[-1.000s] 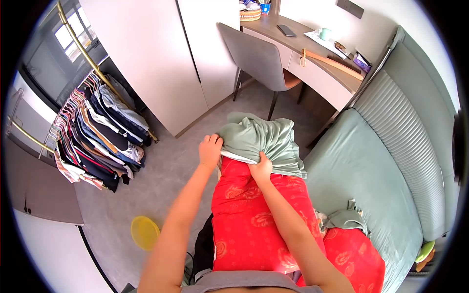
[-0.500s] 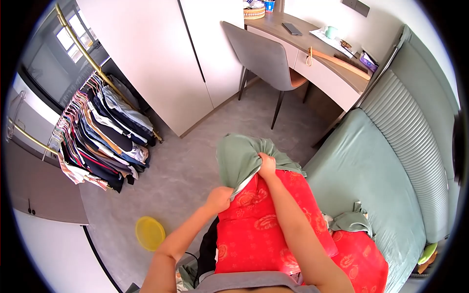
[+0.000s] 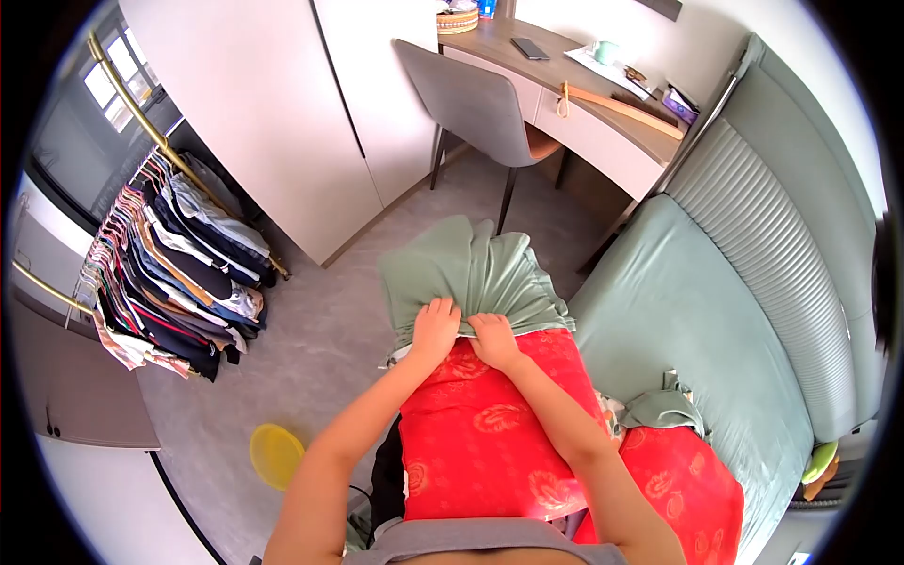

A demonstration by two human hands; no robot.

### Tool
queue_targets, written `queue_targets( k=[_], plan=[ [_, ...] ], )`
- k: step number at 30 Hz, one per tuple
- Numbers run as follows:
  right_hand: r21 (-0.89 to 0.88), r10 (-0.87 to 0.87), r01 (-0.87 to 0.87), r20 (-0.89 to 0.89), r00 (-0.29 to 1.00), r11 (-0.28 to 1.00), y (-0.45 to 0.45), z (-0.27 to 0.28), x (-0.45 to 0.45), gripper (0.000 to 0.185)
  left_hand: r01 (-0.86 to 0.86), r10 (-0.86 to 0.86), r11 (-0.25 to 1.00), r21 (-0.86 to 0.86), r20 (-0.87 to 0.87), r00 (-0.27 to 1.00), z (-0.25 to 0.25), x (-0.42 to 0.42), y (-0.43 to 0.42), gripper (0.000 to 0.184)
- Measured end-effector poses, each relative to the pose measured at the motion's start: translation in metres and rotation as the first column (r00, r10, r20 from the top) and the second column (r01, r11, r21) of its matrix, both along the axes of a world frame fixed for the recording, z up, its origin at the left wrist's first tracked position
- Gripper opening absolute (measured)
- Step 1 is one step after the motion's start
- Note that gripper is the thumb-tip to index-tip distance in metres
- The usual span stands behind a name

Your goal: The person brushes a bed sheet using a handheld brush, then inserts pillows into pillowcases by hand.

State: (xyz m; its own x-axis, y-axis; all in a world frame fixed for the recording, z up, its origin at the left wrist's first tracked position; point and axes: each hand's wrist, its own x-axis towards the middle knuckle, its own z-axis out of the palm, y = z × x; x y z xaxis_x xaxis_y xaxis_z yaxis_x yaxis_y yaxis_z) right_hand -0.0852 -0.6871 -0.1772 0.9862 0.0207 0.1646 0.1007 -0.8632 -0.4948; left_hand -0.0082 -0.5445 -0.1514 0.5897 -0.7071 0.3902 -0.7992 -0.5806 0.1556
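Head view: fingers of left hand [image 3: 436, 330] and right hand [image 3: 492, 339] clamped on hem of green cover [image 3: 471, 273], over far end of red pillow [image 3: 494, 424]. Advisable: grip both edges evenly, draw cover toward body, keep corners square.

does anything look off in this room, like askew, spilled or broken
Nothing looks spilled or broken. Slightly untidy: the long wooden item lies along the desk's front edge with its loop dangling over, green cloth is bunched at one end of the red item by the bed, and a yellow round item is on the floor.
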Motion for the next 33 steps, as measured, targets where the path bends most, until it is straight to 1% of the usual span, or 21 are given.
queue_targets(
  k=[1, 3, 4, 5, 7, 8, 9, 11, 12, 13, 14, 17, 18, 21, 22, 24, 27, 29, 31, 32, 33],
  plan=[
    [0.017, -0.027, 0.027, 0.038, 0.999, 0.999, -0.002, 0.003, -0.004, 0.034, 0.013, -0.001, 0.996, 0.092, -0.123, 0.992, -0.006, 0.001, -0.007, 0.016],
    [0.056, -0.085, 0.078, 0.12, 0.989, 0.995, -0.006, 0.009, -0.007, 0.037, -0.016, 0.035, 0.997, 0.071, -0.27, 0.962, -0.009, -0.007, -0.013, 0.013],
    [-0.036, -0.182, 0.19, 0.147, 0.972, 0.981, -0.016, 0.003, -0.006, 0.044, -0.034, 0.053, 0.998, 0.061, -0.338, 0.94, -0.005, -0.012, -0.014, 0.012],
    [-0.116, -0.36, 0.369, 0.095, 0.928, 0.922, -0.028, -0.001, -0.003, 0.054, -0.043, 0.047, 0.999, 0.019, -0.376, 0.925, -0.001, -0.015, -0.01, 0.014],
    [-0.288, -0.634, 0.597, -0.045, 0.772, 0.749, -0.067, -0.016, 0.005, 0.069, -0.065, 0.031, 0.996, -0.059, -0.455, 0.89, 0.004, -0.026, 0.007, 0.016],
    [-0.217, -0.701, 0.668, -0.157, 0.696, 0.712, -0.087, -0.013, 0.004, 0.073, -0.049, -0.003, 0.994, -0.094, -0.485, 0.874, 0.006, -0.032, 0.015, 0.017],
    [-0.134, -0.669, 0.66, -0.26, 0.696, 0.739, -0.105, -0.02, 0.003, 0.08, -0.034, -0.037, 0.991, -0.129, -0.512, 0.858, 0.009, -0.037, 0.024, 0.017],
    [0.058, -0.538, 0.563, -0.226, 0.812, 0.825, -0.128, -0.03, 0.001, 0.08, -0.026, -0.094, 0.978, -0.206, -0.555, 0.827, 0.014, -0.038, 0.032, 0.017],
    [0.288, -0.502, 0.57, -0.278, 0.819, 0.77, -0.139, -0.041, 0.001, 0.075, -0.033, -0.119, 0.968, -0.248, -0.573, 0.811, 0.016, -0.038, 0.032, 0.016],
    [0.497, -0.456, 0.556, -0.318, 0.831, 0.666, -0.15, -0.05, 0.002, 0.07, -0.039, -0.148, 0.955, -0.293, -0.589, 0.795, 0.018, -0.036, 0.032, 0.015],
    [0.676, -0.402, 0.521, -0.344, 0.849, 0.521, -0.159, -0.06, 0.001, 0.065, -0.033, -0.113, 0.974, -0.222, -0.614, 0.781, 0.005, -0.026, 0.037, 0.018],
    [0.859, -0.238, 0.512, -0.494, 0.836, 0.014, -0.148, -0.013, -0.014, 0.037, -0.07, 0.037, 0.994, -0.085, -0.337, 0.941, 0.022, -0.012, 0.035, 0.028],
    [0.875, -0.195, 0.462, -0.482, 0.854, -0.141, -0.137, -0.005, -0.019, 0.026, -0.091, 0.073, 0.994, -0.055, -0.272, 0.96, 0.017, -0.008, 0.031, 0.043],
    [0.913, -0.109, 0.395, -0.404, 0.908, -0.096, -0.119, -0.004, -0.025, 0.025, 0.04, -0.061, 0.985, -0.166, -0.119, 0.991, 0.048, -0.012, -0.008, 0.049],
    [0.917, -0.085, 0.388, -0.396, 0.914, -0.095, -0.11, 0.018, -0.026, 0.026, 0.086, -0.103, 0.979, -0.183, -0.087, 0.991, 0.054, -0.013, -0.024, 0.048],
    [0.912, -0.168, 0.353, -0.322, 0.932, 0.209, -0.101, 0.03, -0.027, 0.026, 0.182, -0.189, 0.96, -0.215, -0.013, 0.982, 0.065, -0.012, -0.055, 0.047],
    [0.747, -0.227, 0.209, -0.08, 0.971, 0.632, -0.08, 0.046, -0.035, 0.026, 0.069, -0.095, 0.945, -0.319, -0.067, 0.993, 0.082, 0.003, -0.096, 0.034],
    [0.51, -0.223, 0.297, -0.203, 0.954, 0.807, -0.071, 0.048, -0.034, 0.018, 0.032, -0.101, 0.926, -0.375, -0.166, 0.981, 0.087, 0.002, -0.121, 0.027],
    [0.562, -0.221, 0.146, 0.067, 0.973, 0.814, -0.067, 0.002, -0.024, 0.02, 0.021, -0.177, 0.881, -0.473, -0.288, 0.941, 0.093, -0.022, -0.139, 0.015],
    [0.582, -0.267, 0.011, 0.357, 0.895, 0.813, -0.061, 0.005, -0.026, 0.032, 0.056, -0.227, 0.864, -0.501, -0.287, 0.931, 0.092, -0.039, -0.143, 0.015],
    [0.477, -0.149, -0.067, 0.4, 0.904, 0.876, -0.069, -0.013, -0.024, 0.042, 0.088, -0.275, 0.844, -0.528, -0.286, 0.918, 0.089, -0.054, -0.142, 0.015]
  ],
)
